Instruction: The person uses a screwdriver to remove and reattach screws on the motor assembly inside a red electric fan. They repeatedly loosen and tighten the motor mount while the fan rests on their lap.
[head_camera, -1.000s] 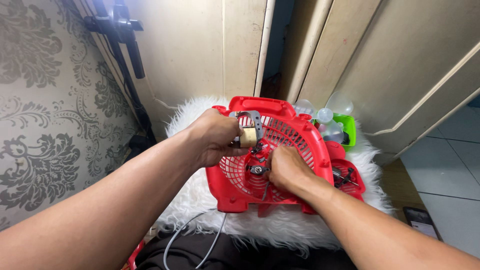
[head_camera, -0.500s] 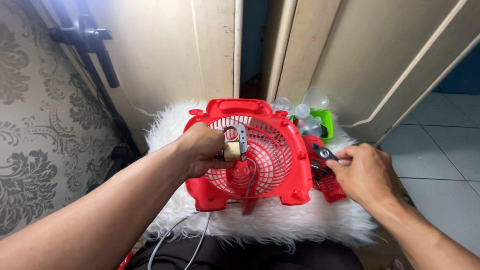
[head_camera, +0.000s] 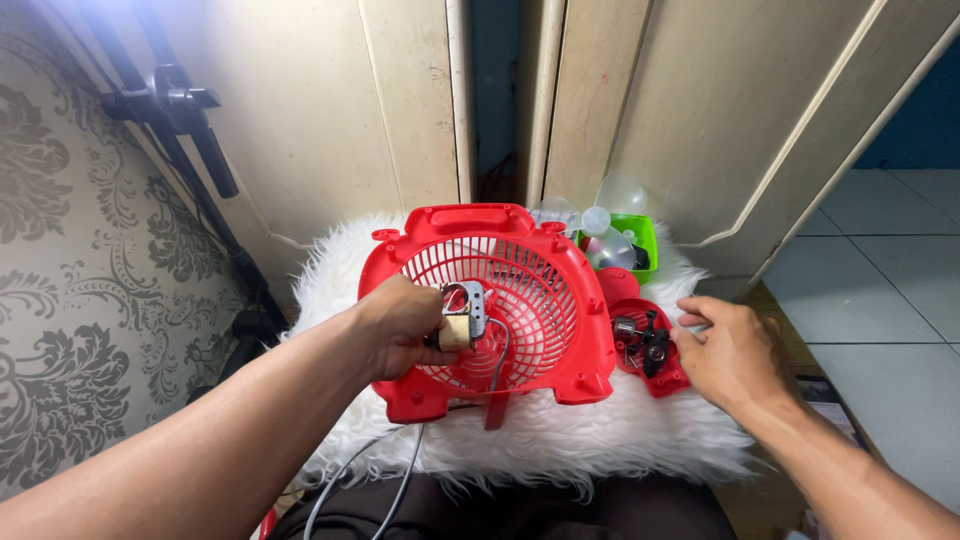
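Comparing this moment with the earlier views, we see that our right hand has left the grille and moved out to the right; it now hovers with fingers loosely spread and empty, its fingertips at the edge of the small red plastic tray of dark screws and metal bits. Our left hand has stayed put, closed around the small electric motor with its copper winding and metal bracket, holding it against the middle of the red plastic fan housing with a round slatted grille. We judge that the right hand has gone to the loose parts while the left keeps the motor seated in the housing.

A grey cable trails from under the housing toward us. Everything rests on a white fluffy fur-covered cushion. Behind the housing stands a green plastic tub holding clear fan blades. Beyond are cream panelled doors, slightly ajar. To the left we see grey damask wallpaper and a black tripod; to the right, pale floor tiles.
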